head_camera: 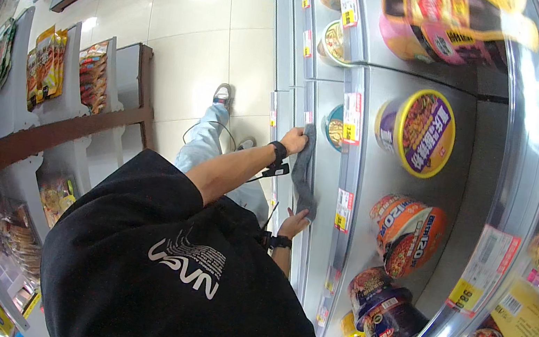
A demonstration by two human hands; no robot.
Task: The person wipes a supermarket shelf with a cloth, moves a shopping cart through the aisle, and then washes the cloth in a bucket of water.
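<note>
A grey cloth (306, 169) is stretched lengthwise along the front edge of a lower metal shelf (325, 188). My left hand (295, 141) is closed around its upper end in the view. At the other end, my right hand (296, 222) has its fingers and thumb on the cloth. Beside the left hand, a teal-rimmed instant noodle cup (334, 127) stands on that lower shelf. A shelf above carries a purple instant noodle tub with a yellow rim (424, 133) and an orange wrapped noodle tub (409, 238).
A price-tag rail (348, 170) juts out above the cloth. Dark noodle tubs (386, 314) and a bundle of drink bottles (432, 9) occupy the upper shelf. Another snack rack (134, 128) stands behind me across the tiled floor (190, 34). A cable (232, 136) hangs by my legs.
</note>
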